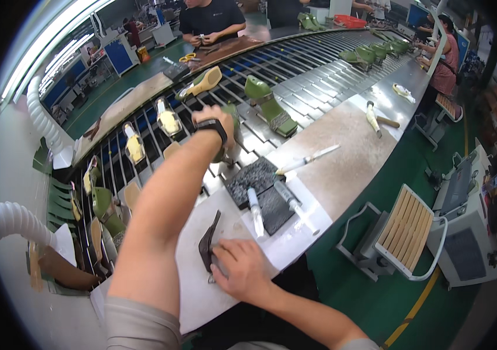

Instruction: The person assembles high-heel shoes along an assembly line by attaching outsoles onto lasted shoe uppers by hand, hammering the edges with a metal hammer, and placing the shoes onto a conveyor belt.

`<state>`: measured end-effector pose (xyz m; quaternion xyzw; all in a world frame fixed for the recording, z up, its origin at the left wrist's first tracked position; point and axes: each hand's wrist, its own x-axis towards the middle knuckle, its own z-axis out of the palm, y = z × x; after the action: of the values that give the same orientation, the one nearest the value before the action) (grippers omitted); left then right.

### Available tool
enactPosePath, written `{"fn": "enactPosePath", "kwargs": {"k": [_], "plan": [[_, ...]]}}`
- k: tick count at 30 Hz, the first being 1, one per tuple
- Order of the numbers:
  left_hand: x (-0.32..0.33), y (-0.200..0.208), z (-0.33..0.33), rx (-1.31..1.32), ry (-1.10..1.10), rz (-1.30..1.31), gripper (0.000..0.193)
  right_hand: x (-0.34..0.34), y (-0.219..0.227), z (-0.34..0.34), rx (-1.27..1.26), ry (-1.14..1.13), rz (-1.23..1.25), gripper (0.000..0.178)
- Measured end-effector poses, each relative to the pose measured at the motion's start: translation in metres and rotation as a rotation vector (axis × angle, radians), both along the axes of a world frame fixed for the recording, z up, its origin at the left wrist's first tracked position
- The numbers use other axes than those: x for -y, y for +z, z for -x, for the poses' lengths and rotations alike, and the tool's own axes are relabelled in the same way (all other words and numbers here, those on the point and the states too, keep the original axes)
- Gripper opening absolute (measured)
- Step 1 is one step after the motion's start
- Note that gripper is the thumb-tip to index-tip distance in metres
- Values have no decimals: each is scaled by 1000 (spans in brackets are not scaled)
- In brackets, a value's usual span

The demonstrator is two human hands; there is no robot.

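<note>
My left hand (213, 121), with a black watch on the wrist, reaches over the slatted conveyor. It is closed around a green shoe last (231, 112), which shows on both sides of the wrist; most fingers are hidden. Low on the worktable, my right hand (241, 269) is closed on the edge of a dark, curved, leather-like piece (206, 242) lying on a pale sheet (193, 291). Just beyond it are a black textured slab (252, 179), a clear syringe (255, 211) and another syringe (295, 205). A slim white tool (309, 159) lies behind them.
Another green last (270, 107) and several yellow-soled shoe parts stand on the conveyor (312, 87). A hammer (375, 119) lies at the right of the table. A slatted seat (409, 230) stands right of it. Across the conveyor a co-worker (212, 23) works; another (444, 64) is at far right.
</note>
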<state>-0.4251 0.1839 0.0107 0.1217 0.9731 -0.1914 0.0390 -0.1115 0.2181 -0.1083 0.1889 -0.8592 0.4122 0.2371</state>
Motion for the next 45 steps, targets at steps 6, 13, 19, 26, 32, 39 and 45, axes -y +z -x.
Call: {"fn": "enactPosePath", "kwargs": {"k": [6,13,19,26,32,39,45], "plan": [[-5,-47,-18,-393,-314,-376,84,-8,7,0,43,3,21,34],[121,-88,-78,-162,-31,-462,60,-7,8,-2,13,17,36,28],[184,-128,-98,-268,51,-703,23,-4,-4,-6,-30,-11,-24,28],[228,-132,-112,-407,-4,-1002,22,5,1,-9,-78,-37,81,22],[204,-72,-192,-497,-123,-1095,14,32,32,48,249,119,368,65],[182,-33,-233,-183,-277,-1242,56,61,-9,138,577,500,852,44],[221,-70,-85,-117,-7,-1478,40,53,29,116,740,459,742,38]]}}
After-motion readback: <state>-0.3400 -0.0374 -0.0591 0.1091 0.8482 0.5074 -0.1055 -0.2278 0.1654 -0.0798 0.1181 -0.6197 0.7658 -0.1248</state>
